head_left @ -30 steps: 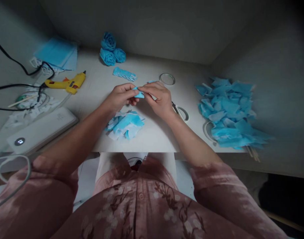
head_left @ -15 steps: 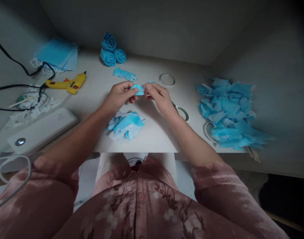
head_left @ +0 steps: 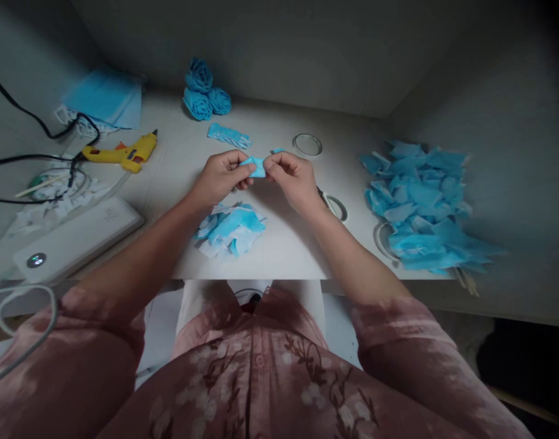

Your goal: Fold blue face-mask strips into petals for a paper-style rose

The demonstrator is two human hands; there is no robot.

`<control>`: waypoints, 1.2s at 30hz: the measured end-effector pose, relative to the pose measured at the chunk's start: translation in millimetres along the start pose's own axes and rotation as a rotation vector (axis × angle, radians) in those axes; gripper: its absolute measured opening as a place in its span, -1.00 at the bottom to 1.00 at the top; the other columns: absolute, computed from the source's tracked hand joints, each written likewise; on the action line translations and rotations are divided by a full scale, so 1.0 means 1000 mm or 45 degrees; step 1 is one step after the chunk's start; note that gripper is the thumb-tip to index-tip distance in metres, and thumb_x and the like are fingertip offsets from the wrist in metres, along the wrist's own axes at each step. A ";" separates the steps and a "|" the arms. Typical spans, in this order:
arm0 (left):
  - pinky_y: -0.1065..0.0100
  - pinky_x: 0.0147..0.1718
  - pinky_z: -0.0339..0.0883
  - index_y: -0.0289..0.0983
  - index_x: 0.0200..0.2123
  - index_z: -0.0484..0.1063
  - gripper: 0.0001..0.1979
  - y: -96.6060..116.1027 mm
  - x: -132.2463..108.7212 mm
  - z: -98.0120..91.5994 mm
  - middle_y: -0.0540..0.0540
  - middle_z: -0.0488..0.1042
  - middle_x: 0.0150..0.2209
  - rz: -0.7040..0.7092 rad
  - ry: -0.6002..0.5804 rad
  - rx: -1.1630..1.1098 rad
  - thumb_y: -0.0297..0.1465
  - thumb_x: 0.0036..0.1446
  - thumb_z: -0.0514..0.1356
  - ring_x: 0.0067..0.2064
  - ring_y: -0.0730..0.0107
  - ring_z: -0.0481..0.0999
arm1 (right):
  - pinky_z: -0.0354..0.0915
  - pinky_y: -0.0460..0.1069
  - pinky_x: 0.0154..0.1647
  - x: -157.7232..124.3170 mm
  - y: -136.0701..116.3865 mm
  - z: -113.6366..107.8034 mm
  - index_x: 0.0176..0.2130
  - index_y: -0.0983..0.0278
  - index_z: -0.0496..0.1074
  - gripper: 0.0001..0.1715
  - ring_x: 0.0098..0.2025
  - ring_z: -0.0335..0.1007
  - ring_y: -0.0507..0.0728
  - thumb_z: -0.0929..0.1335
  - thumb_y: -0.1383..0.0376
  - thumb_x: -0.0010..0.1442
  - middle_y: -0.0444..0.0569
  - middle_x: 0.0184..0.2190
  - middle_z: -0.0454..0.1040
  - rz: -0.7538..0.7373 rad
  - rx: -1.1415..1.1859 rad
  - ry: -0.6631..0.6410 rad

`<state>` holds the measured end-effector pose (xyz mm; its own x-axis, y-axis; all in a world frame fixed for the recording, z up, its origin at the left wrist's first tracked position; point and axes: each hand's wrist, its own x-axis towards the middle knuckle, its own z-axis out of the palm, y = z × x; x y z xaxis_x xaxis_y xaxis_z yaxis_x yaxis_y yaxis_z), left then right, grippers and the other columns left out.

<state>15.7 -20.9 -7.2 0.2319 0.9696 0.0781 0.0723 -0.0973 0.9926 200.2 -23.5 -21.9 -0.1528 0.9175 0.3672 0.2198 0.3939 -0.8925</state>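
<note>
A small folded piece of blue fabric, like face mask material, is stretched between my two hands above the table. My left hand pinches its left end between thumb and fingers. At its right end, the thumb and fingertips of my right hand are closed on it. Just beyond, a strip of blue pieces lies on the table. A heap of blue and white scraps sits below my left hand. Scissors lie partly hidden under my right wrist.
Three blue fabric roses stand at the back. On the left are a mask stack, a yellow glue gun, cords and a white power bank. A tape roll lies right of centre; a blue fabric pile fills the right.
The blue piece between my fingers now looks flatter and straighter. My right fingers have shifted slightly on its right end; both hands stay in nearly the same place.
</note>
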 end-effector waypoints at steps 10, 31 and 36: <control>0.50 -0.49 0.24 -0.28 -0.44 0.40 -0.81 0.002 0.000 0.000 0.04 0.45 -0.53 0.009 0.004 0.022 -0.44 0.19 0.33 -0.54 0.57 0.39 | 0.25 -0.05 -0.29 0.001 0.006 0.002 -0.36 0.22 0.48 -0.50 -0.37 0.26 0.01 0.44 -0.15 0.23 -0.17 -0.46 0.37 0.048 0.138 -0.016; 0.54 -0.53 0.25 -0.29 -0.42 0.41 -0.72 -0.003 0.002 -0.001 0.03 0.46 -0.55 0.006 -0.054 -0.044 -0.25 0.24 0.34 -0.55 0.58 0.41 | 0.10 -0.03 -0.31 0.002 0.006 -0.002 -0.37 0.23 0.39 -0.45 -0.38 0.13 0.01 0.40 -0.18 0.26 -0.20 -0.49 0.24 0.016 -0.033 -0.075; 0.55 -0.55 0.23 -0.30 -0.42 0.42 -0.85 -0.005 0.002 -0.001 0.04 0.47 -0.56 -0.029 -0.048 -0.027 -0.43 0.15 0.33 -0.56 0.59 0.40 | 0.07 -0.03 -0.33 0.002 0.005 0.000 -0.39 0.24 0.41 -0.59 -0.41 0.09 0.00 0.42 -0.02 0.27 -0.20 -0.49 0.25 -0.004 -0.045 -0.066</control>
<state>14.6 -17.8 -11.4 0.2671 0.9622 0.0524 0.0578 -0.0702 0.9959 200.9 -20.0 -25.9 -0.2026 0.9126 0.3551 0.2530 0.3991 -0.8813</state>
